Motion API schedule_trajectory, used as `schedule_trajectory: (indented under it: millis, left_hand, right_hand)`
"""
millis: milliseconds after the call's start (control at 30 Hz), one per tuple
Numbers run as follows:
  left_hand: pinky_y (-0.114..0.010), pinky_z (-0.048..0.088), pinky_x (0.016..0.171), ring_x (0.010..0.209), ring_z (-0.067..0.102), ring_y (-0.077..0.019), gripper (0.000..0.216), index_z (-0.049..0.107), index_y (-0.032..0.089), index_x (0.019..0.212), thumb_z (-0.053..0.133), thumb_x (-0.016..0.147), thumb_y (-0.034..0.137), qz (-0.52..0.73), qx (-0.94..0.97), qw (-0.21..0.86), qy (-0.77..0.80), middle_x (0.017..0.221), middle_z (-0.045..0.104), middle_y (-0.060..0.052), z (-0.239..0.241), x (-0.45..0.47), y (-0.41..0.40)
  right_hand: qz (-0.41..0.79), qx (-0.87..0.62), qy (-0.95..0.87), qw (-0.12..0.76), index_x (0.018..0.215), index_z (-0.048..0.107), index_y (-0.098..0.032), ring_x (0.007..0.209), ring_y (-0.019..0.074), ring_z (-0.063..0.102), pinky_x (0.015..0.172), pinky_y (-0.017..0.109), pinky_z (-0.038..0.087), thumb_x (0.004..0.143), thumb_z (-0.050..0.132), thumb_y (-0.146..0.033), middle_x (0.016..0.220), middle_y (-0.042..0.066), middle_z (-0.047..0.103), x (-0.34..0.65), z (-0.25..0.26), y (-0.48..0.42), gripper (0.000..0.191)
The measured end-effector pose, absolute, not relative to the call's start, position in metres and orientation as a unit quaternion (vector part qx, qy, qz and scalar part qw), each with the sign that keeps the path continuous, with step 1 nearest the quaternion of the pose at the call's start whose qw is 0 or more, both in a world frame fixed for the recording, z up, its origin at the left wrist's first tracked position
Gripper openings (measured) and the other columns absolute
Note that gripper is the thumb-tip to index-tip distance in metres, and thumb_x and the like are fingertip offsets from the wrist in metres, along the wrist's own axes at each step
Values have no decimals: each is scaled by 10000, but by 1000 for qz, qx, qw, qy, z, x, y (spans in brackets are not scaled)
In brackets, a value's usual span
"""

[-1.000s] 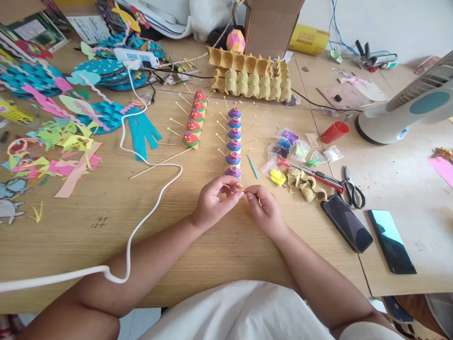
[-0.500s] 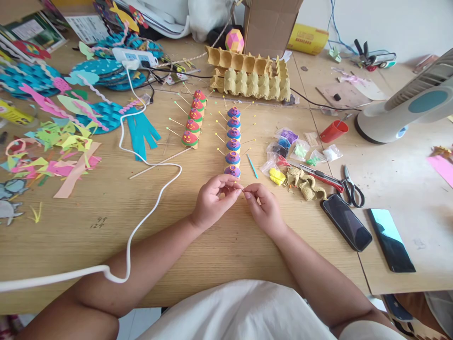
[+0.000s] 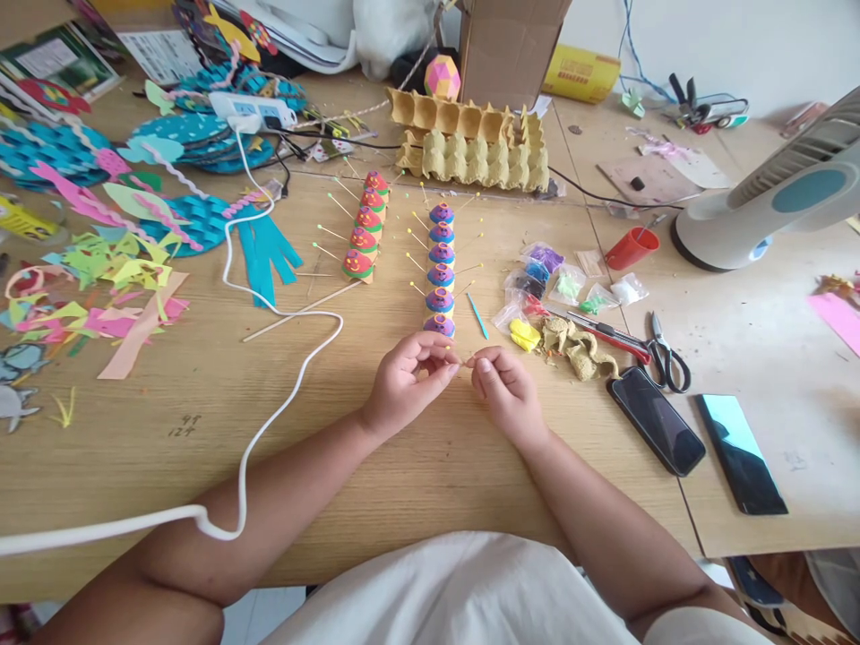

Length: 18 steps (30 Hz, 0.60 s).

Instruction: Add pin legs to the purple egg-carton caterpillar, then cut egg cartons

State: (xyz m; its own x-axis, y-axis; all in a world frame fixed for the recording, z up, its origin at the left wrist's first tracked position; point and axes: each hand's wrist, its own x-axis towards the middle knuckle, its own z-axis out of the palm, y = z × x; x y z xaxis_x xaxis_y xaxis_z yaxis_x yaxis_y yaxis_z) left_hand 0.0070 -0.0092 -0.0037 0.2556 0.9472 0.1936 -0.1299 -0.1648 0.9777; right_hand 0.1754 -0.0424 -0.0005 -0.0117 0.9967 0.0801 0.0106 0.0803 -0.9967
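My left hand [image 3: 408, 378] is closed in a pinch just below the near end of a blue-and-purple egg-carton caterpillar [image 3: 440, 277]. My right hand [image 3: 509, 394] is pinched shut beside it. A thin wooden stick [image 3: 464, 363], mostly hidden by fingers, spans the small gap between both sets of fingertips. Near the left fingers shows a small yellow ball. Thin sticks with yellow tips stand out from both sides of the caterpillar. Farther left lies a red-and-green egg-carton caterpillar [image 3: 364, 240] with similar sticks.
Right of the caterpillar lie a blue tool [image 3: 477, 315], yellow clay [image 3: 525, 335], clay bags, a utility knife, scissors [image 3: 665, 354] and two phones. Egg-carton pieces [image 3: 485, 161] sit behind. A white cable [image 3: 296, 376] crosses the left side near paper scraps [image 3: 100, 287]. A fan [image 3: 752, 206] stands right.
My right hand has shifted slightly right, widening the gap between the fingertips. My left hand stays nearly in place. The whole view has shifted very slightly.
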Motion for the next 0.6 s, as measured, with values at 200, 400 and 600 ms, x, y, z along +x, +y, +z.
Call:
schedule_trajectory:
  millis: [200,400,600]
  left_hand:
    - [-231,539,685,740,684,-120,187,685,195,1083,699,897,194,458,716,448,278,857,748,-32,-7,6,-12]
    - [-227,506,623,657,617,-106,76,705,198,919,739,884,257,430,743,423,291,790,720,-16,-3,5,-11]
    - [-253,555,712,780,701,-144,137,745,199,981,692,932,315,446,691,460,335,914,778,-52,-3,3,-10]
  right_hand:
    - [439,-497,-454,595,903,587,-229,518,97,355,506,243,329,954,606,-555,600,-74,389,177,4,-37,331]
    - [429,-519,-462,577,907,601,-228,554,105,385,533,253,352,950,594,-580,648,-54,430,178,-2,-37,355]
    - [415,-521,-507,547,908,660,-224,642,132,493,621,269,437,951,617,-547,678,-25,508,178,-1,-39,328]
